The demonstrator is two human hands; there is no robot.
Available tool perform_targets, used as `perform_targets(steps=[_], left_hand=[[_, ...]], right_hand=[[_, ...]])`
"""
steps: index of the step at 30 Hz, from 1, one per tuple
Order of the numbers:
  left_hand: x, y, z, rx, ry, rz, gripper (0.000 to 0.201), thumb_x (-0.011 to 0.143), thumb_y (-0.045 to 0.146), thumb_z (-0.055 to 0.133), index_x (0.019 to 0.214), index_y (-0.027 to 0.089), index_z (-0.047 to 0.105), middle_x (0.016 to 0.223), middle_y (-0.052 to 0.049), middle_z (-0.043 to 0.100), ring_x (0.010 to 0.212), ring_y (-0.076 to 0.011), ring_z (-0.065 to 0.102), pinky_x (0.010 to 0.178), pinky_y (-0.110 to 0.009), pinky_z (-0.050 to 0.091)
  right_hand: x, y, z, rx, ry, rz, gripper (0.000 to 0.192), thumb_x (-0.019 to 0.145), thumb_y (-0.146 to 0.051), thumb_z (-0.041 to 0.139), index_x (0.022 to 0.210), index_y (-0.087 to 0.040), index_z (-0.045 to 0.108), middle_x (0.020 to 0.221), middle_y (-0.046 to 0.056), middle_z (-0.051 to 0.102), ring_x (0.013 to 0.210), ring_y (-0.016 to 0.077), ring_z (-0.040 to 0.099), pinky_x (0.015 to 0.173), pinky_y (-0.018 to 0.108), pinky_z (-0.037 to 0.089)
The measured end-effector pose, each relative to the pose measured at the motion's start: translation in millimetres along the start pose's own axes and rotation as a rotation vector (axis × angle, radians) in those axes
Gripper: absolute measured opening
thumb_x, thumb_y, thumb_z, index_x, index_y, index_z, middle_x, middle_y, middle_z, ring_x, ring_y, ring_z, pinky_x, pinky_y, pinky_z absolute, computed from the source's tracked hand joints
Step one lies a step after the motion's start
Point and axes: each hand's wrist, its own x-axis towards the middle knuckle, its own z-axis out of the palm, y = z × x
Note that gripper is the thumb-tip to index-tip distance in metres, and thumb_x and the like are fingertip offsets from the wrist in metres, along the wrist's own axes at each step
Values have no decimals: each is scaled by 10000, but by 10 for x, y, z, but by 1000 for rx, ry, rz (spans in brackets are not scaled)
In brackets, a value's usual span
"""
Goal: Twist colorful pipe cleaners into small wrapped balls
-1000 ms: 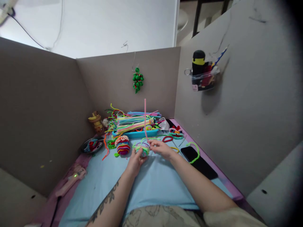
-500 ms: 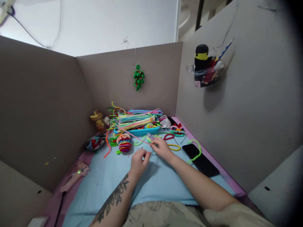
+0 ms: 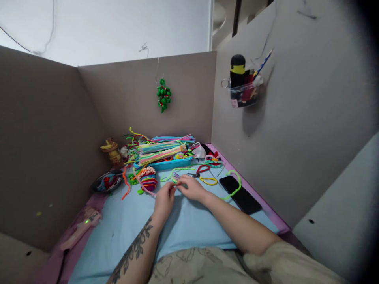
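Observation:
A pink pipe cleaner (image 3: 145, 189) bends from beside the striped ball-like craft piece (image 3: 148, 180) into my left hand (image 3: 164, 199), whose fingers are pinched on it. My right hand (image 3: 192, 187) is closed too, its fingertips meeting those of the left, apparently on the same strand; the tips hide the exact grip. Just beyond the right hand lie scissors (image 3: 208, 181) with red and yellow handle loops. A light green pipe cleaner (image 3: 238, 182) curves across the black phone (image 3: 241, 195) to the right.
Bundled pipe cleaners (image 3: 161, 152) rest on a blue tray (image 3: 166, 165) at the back. At left are a dark bowl (image 3: 107, 182), a brown-yellow cup (image 3: 112, 152) and a pink corded tool (image 3: 81, 228). Grey partitions (image 3: 133, 90) enclose the table; a clear holder (image 3: 245, 92) hangs at right.
My hands have come together, fingertips meeting. The pink pipe cleaner, earlier stretched towards my right hand, now curves down into my left. The view has turned slightly right.

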Motion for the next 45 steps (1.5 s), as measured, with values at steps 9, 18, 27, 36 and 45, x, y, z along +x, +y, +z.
perform_targets(steps=[9,18,27,36,45], left_hand=[[95,24,-94,-598,304,-421,354,742,421,569,987,166,572,593,49,479,448,-81,421,418,-196,367],[86,-37,-2,-441,105,-385,337,748,455,564,865,142,605,573,32,517,453,-78,433,422,-184,337],[83,-110,48,-411,22,-276,261,776,365,535,869,135,613,771,-44,642,632,-134,567,577,-241,458],[85,30,-32,-237,50,-242,232,738,351,553,757,134,634,631,9,566,586,-125,486,554,-227,369],[37,68,-60,13,105,-33,207,810,298,508,683,164,602,655,-2,500,640,-136,472,587,-241,360]], right_hand=[[49,68,-4,230,216,305,265,702,-145,535,958,-209,565,835,-2,588,763,148,534,730,285,418],[14,39,232,572,48,364,361,612,-117,598,968,-168,559,744,-26,562,644,103,513,636,238,417],[-27,-79,202,629,18,380,330,707,-216,583,1020,-195,480,626,-59,527,529,89,477,501,195,366],[-78,-152,179,274,25,218,353,746,-149,509,1095,-206,504,810,-3,619,702,130,567,669,247,434],[-61,-121,188,276,14,191,111,781,-190,466,866,-190,537,733,-25,575,657,121,519,611,222,397]])
